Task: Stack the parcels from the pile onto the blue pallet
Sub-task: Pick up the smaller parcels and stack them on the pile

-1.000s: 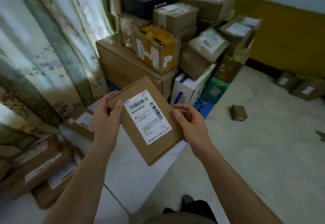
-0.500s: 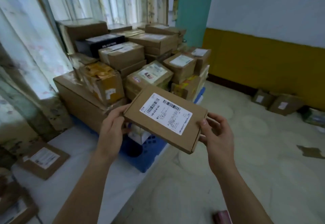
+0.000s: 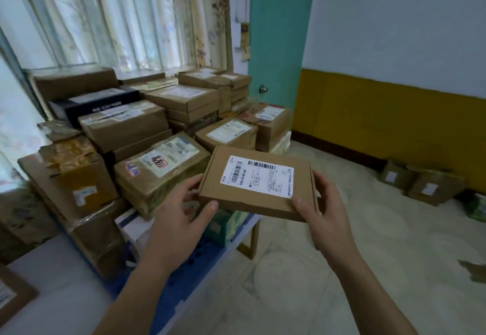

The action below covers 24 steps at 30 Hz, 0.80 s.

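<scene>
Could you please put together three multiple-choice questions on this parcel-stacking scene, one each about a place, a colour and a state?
1. Where is the flat parcel?
A. held in the air in front of the stack
B. lying on the floor
C. on the windowsill

2. What colour is the pallet under the stack?
A. red
B. blue
C. grey

3. How is the flat parcel held?
A. by one hand only
B. by both hands at its two ends
C. by no hand

Answers:
1 A, it hangs clear of the stacked boxes.
2 B, blue plastic shows below the boxes.
3 B, the left hand and right hand each grip an end.
</scene>
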Motion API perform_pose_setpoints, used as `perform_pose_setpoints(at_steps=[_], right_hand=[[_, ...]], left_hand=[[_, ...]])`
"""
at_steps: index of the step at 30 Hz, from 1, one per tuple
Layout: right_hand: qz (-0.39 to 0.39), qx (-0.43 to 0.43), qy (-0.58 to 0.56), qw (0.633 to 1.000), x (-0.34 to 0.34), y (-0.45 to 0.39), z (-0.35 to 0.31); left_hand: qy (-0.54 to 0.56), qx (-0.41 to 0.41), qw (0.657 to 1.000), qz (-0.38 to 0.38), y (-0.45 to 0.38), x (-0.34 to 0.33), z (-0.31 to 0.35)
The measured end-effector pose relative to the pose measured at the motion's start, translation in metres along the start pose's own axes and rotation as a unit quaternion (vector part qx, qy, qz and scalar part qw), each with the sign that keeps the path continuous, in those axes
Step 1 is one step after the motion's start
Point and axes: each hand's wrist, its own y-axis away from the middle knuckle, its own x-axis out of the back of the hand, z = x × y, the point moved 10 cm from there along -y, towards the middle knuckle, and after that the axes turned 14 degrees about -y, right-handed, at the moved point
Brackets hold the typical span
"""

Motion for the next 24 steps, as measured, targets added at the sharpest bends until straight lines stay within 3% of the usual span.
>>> perform_pose_setpoints(at_steps=[5,10,15,20,24], right_hand=[[-0.121,-0.001,0.007,0.993,0.001,-0.082,-0.001],[-0.098,0.019,0.055,0.993,0.03,-0.185,-0.002],[-0.122,0.042,0.092,0.987,0.044,-0.296,0.012],[-0.162,0.098,0.126,0.974,0.048,-0.416,0.054],[-0.223,0.096,0.11,0.964,0.026,-0.488,0.095]], left_hand=[[0.016,0.013,0.998,0.055,-0.066,-0.024,0.015],[-0.014,0.006,0.997,0.074,-0.148,-0.05,0.047],[-0.121,-0.006,0.989,0.087,-0.223,-0.085,0.057],[-0.272,0.026,0.96,0.067,-0.289,-0.14,0.051],[-0.342,0.113,0.93,0.069,-0.329,-0.171,0.039]])
